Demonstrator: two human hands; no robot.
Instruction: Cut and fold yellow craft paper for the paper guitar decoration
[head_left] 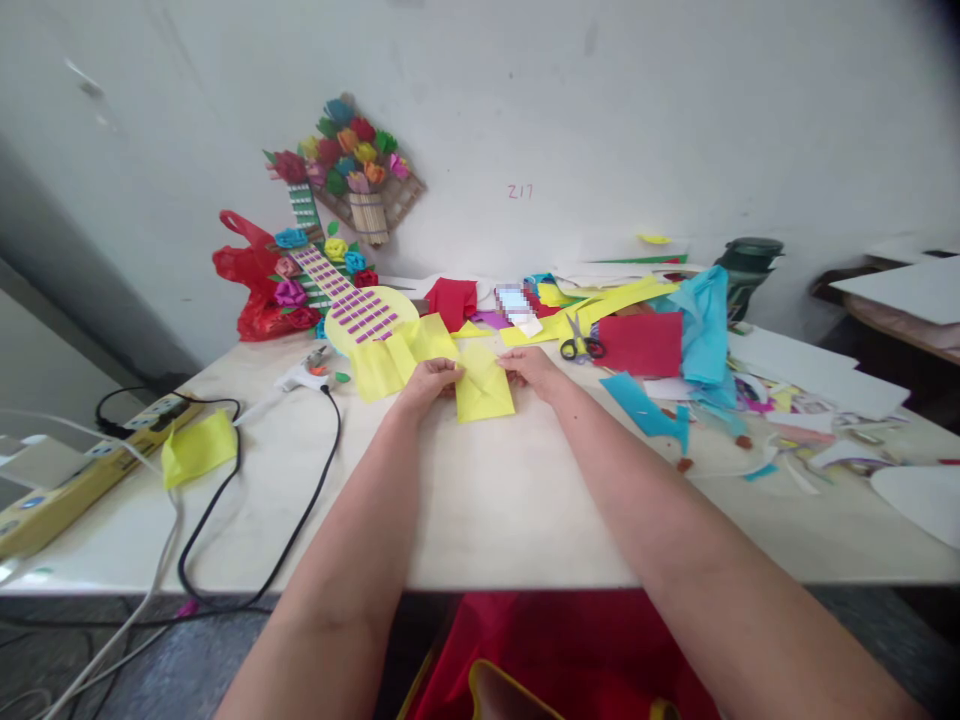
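A folded piece of yellow paper (484, 393) is held above the white table between my two hands. My left hand (436, 382) pinches its left edge, and my right hand (530, 371) pinches the upper right edge. More yellow paper (379, 368) lies just left of my left hand, against a yellow guitar-shaped piece with purple strips (367, 315). Black-handled scissors (582, 343) rest to the right of my right hand, beside dark red paper (641, 343).
A white glue gun (300, 377) with a black cord and a yellow power strip (97, 465) are at the left. Paper flowers (352, 145) stand by the wall. Blue paper (705, 325), a dark green jar (750, 270) and scraps (817, 430) occupy the right.
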